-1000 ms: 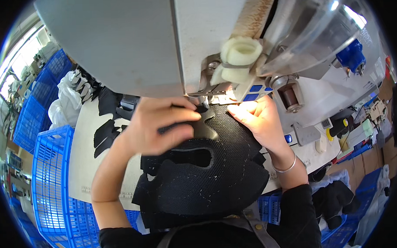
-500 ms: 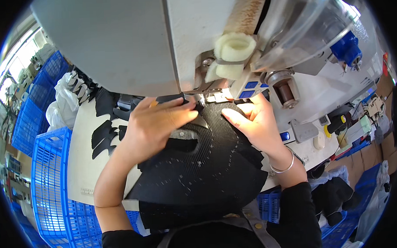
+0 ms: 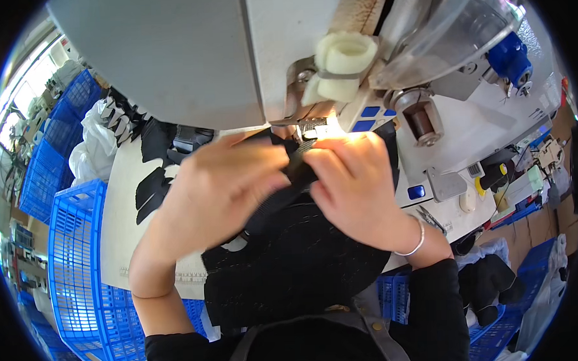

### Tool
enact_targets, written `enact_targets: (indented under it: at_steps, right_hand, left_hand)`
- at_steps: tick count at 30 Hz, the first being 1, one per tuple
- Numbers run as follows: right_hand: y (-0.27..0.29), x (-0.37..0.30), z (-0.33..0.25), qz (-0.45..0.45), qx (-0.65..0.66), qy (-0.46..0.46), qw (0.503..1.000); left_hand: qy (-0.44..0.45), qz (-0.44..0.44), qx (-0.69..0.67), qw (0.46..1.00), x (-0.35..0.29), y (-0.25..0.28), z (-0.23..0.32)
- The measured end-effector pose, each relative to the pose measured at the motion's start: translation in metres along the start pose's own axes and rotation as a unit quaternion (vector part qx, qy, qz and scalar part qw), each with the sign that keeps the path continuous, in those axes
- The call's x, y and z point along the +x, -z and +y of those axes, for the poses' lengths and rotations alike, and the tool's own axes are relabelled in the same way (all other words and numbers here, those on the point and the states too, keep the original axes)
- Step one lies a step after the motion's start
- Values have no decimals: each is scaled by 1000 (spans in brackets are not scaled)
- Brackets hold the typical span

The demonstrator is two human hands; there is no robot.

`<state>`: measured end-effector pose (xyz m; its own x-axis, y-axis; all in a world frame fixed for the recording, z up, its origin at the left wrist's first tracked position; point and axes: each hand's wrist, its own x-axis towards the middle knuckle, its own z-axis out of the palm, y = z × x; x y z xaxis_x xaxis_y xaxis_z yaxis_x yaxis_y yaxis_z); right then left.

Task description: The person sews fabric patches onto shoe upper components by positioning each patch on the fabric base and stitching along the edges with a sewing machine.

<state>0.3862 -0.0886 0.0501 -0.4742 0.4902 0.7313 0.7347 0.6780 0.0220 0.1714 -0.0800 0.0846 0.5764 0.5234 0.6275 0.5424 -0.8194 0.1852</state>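
A black fabric piece (image 3: 292, 263) spreads from beneath the sewing machine (image 3: 170, 64) to the table's near edge. Close to the lit needle area (image 3: 316, 130), part of it is folded up. There my right hand (image 3: 359, 191), with a bracelet at its wrist, pinches the raised fold between thumb and fingers. My left hand (image 3: 219, 189) is over the fabric just left of the fold, smeared by motion; its grip cannot be made out. What lies under both palms is hidden.
Small black cut pieces (image 3: 152, 191) rest on the white table (image 3: 122, 243) at the left. A blue crate (image 3: 75, 251) stands beside the table. Metal snips (image 3: 430, 219) and a white computer mouse (image 3: 467, 201) lie at the right. A thread bobbin (image 3: 420, 122) sits on the machine.
The fabric, earlier lying with its ribbed side up, is now folded over near the needle. My right hand has moved left and closed on the fold; my left hand has shifted slightly left and down.
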Motion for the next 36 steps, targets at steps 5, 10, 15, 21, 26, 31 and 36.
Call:
enact_targets:
  at_steps: [5, 10, 15, 21, 26, 31, 36]
  right_hand:
    - [3, -10, 20, 41, 66, -12, 997]
    - [3, -9, 21, 33, 115, -59, 991]
    - [-3, -11, 37, 81, 155, -49, 983]
    - [0, -5, 39, 92, 177, -69, 977]
    - [-3, -6, 39, 104, 179, -61, 976]
    - [-13, -10, 46, 129, 144, -39, 980]
    - [-16, -8, 40, 142, 98, -13, 985]
  left_hand:
    - [328, -114, -397, 850, -31, -12, -20]
    - [169, -36, -163, 971, -46, -12, 5]
    - [301, -59, -338, 890, -43, -9, 11]
    - [231, -42, -223, 946, -47, -14, 13]
    - [233, -34, -244, 941, -49, -13, 20]
    - [226, -1, -243, 943, -49, -18, 14]
    - [184, -3, -84, 979, -39, 5, -3]
